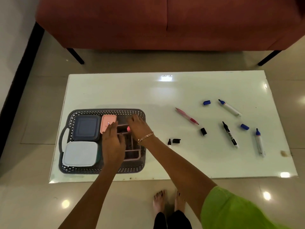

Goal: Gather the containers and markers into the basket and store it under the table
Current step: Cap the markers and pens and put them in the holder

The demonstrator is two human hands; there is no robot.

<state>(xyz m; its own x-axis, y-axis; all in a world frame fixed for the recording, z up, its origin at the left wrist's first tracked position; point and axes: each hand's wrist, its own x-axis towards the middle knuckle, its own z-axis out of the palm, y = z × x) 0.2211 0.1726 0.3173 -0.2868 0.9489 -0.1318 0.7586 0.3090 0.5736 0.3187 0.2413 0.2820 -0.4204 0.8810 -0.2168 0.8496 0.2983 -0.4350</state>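
A dark grey woven basket [107, 111] stands on the left of the white table [165, 91]. In it lie a dark blue container [86, 128], a pink container [108, 123], a pale blue container [80, 153] and a pink divided tray [132, 153]. My left hand [113, 142] lies over the tray, fingers stretched toward the pink container. My right hand [138, 126] pinches a small pink object [128, 129] above the tray. To the right lie a pink pen [186, 116], two blue markers [229, 107] [260, 142], a black marker [230, 134] and loose caps [206, 102].
A red sofa [165, 22] on black legs stands beyond the table's far edge. My bare feet [166, 202] are on the tiled floor by the near edge. A short black marker piece and cap [175, 141] lie just right of the basket.
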